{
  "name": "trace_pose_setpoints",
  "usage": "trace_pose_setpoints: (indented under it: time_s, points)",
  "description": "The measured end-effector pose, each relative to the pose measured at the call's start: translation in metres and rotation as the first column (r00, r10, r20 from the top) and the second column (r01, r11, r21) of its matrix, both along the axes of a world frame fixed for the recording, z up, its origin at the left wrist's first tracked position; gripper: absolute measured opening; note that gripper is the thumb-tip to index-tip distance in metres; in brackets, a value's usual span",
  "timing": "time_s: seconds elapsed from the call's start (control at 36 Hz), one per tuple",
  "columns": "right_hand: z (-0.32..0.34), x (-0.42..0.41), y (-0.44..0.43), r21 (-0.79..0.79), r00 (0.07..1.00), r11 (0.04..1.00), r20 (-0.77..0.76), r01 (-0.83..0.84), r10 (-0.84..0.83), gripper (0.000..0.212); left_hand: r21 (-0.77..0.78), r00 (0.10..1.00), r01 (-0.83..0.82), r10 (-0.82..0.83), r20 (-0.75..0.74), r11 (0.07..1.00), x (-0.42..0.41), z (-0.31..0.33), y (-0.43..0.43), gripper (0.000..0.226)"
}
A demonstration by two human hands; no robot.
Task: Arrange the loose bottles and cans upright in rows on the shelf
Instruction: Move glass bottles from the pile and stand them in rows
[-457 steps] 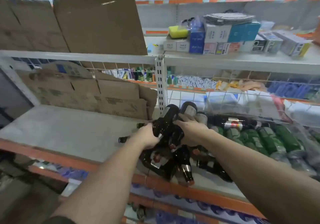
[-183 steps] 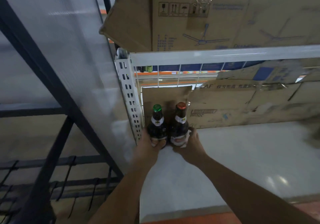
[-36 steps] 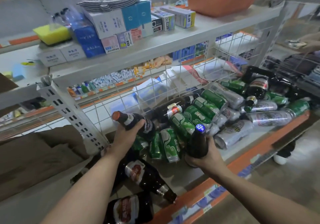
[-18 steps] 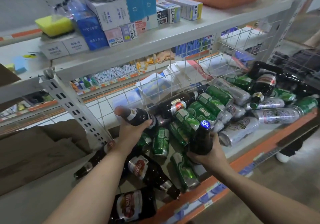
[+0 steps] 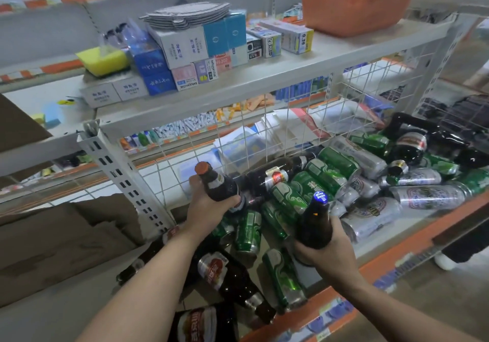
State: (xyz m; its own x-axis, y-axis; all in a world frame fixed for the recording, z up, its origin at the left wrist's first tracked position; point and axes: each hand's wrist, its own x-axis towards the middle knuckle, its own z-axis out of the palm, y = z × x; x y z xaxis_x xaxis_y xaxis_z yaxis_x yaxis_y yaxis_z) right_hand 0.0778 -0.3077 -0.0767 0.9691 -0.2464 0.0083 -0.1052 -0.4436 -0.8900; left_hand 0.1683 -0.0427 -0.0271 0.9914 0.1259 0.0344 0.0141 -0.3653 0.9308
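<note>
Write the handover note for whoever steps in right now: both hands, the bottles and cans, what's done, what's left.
Left hand: holds a dark brown glass bottle with a rust-orange cap, tilted.
Right hand: holds a dark brown glass bottle with a blue cap, roughly upright.
Green aluminium cans, silver aluminium cans and more dark bottles lie on their sides on the orange-edged shelf.
Done: no upright row shows in this view.
Left: stand both held bottles upright, then the rest.

A long white cardboard box with a yellow end [image 5: 299, 37] reads "0.38"; the small white box [image 5: 271, 43] beside it shows "20". Labels on the brown glass bottles [image 5: 214, 270] and green cans [image 5: 283, 273] are too blurred to read.
</note>
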Motion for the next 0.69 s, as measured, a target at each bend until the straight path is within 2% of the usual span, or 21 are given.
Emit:
trace_pose_setpoints:
  time_s: [0.06, 0.14, 0.25, 0.31, 0.36, 0.42, 0.47, 0.5, 0.58, 0.64, 0.69]
  points:
    - [0.014, 0.007, -0.005, -0.005, 0.999, 1.000, 0.037, -0.009, 0.009, 0.064, 0.001, 1.000, 0.014, -0.014, 0.001, 1.000, 0.000, 0.011, -0.001, 0.074]
    - [0.043, 0.021, -0.014, 0.068, 0.996, 0.996, 0.077, -0.056, 0.051, 0.065, -0.063, 0.999, -0.030, 0.032, 0.029, 0.998, 0.000, 0.032, -0.004, 0.071]
    - [0.076, 0.039, -0.016, 0.243, 0.990, 0.960, 0.070, -0.138, 0.125, 0.068, -0.219, 0.992, -0.048, 0.071, 0.100, 0.975, -0.003, 0.053, -0.005, 0.049]
    - [0.095, 0.047, -0.013, 0.348, 0.988, 0.926, 0.090, -0.148, 0.124, 0.068, -0.351, 0.984, -0.061, 0.116, 0.136, 0.934, -0.010, 0.068, -0.004, 0.046]
    - [0.115, 0.057, -0.005, 0.440, 0.985, 0.882, 0.109, -0.170, 0.135, 0.062, -0.502, 0.974, -0.041, 0.146, 0.173, 0.864, -0.015, 0.082, 0.001, 0.048]
    - [0.131, 0.066, 0.008, 0.550, 0.979, 0.811, 0.121, -0.202, 0.161, 0.058, -0.686, 0.965, 0.029, 0.158, 0.208, 0.727, -0.019, 0.094, 0.005, 0.055]
    - [0.142, 0.073, 0.025, 0.675, 0.976, 0.708, 0.103, -0.209, 0.190, 0.069, -0.815, 0.966, 0.062, 0.169, 0.193, 0.576, -0.026, 0.107, 0.008, 0.064]
    - [0.146, 0.073, 0.035, 0.713, 0.971, 0.666, 0.093, -0.219, 0.220, 0.073, -0.839, 0.973, 0.050, 0.162, 0.163, 0.542, -0.031, 0.112, 0.011, 0.063]
    - [0.155, 0.064, 0.068, 0.737, 0.938, 0.620, 0.052, -0.268, 0.343, 0.073, -0.807, 0.987, -0.042, 0.149, 0.057, 0.589, -0.046, 0.113, 0.026, 0.065]
    - [0.159, 0.055, 0.089, 0.690, 0.925, 0.662, 0.026, -0.292, 0.380, 0.058, -0.743, 0.981, -0.082, 0.184, 0.056, 0.664, -0.056, 0.111, 0.042, 0.069]
    - [0.164, 0.047, 0.109, 0.641, 0.908, 0.691, 0.024, -0.334, 0.417, 0.045, -0.698, 0.988, -0.058, 0.142, 0.064, 0.714, -0.072, 0.114, 0.064, 0.056]
